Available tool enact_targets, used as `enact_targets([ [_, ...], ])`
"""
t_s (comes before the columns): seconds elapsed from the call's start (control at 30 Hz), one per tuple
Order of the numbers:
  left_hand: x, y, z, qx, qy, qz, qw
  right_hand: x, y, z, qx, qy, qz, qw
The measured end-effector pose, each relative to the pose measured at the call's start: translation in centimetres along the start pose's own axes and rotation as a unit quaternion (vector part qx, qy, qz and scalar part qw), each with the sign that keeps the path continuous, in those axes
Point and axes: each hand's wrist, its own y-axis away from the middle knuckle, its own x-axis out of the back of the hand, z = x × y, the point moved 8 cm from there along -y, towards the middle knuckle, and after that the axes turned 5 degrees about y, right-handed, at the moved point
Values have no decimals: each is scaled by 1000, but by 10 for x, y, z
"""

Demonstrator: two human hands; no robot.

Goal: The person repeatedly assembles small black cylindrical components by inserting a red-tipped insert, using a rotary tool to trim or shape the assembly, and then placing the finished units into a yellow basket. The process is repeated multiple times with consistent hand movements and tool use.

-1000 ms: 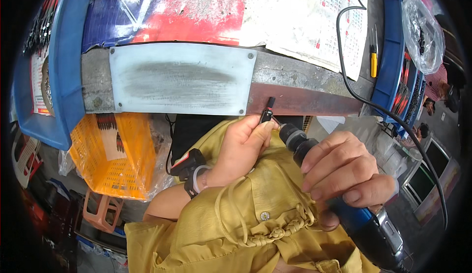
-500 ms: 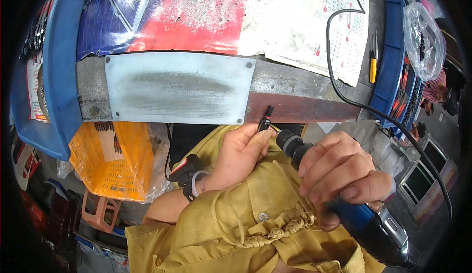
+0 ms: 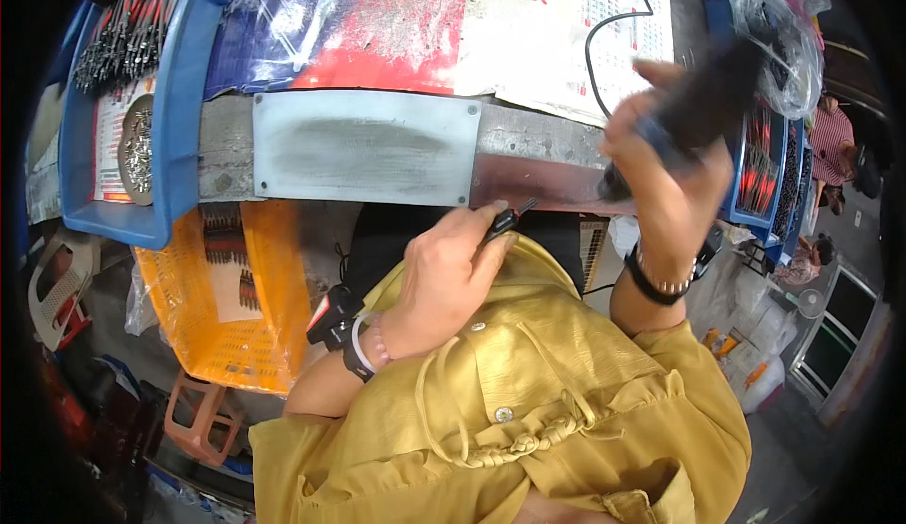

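Gray bench [image 3: 225,132] fills twelve o'clock. Mid-view, the left hand [image 3: 442,262] pinches a small black piece [image 3: 502,225]; at two, the right hand [image 3: 667,184] grips a blurry tool [image 3: 703,99]. Pieces [image 3: 224,244] in the basket [image 3: 286,283] at nine seem done; this one isn't there yet.

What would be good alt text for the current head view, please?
A person's left hand holds a small black piece while the right hand grips a dark, blurred tool by a bench. An orange basket and a blue bin stand at left.
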Motion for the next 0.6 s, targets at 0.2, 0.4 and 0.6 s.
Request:
enact_targets([
  [0.2, 22, 7, 44, -138, -220, 56, 964, -36, -34, 40, 67, 458, -45, 885],
  [0.4, 26, 4, 51, -136, -284, 67, 947, -40, -39, 48, 112, 453, -26, 884],
  [0.6, 22, -4, 50, -126, -284, 61, 949, 14, -21, 28, 151, 304, 56, 939],
])
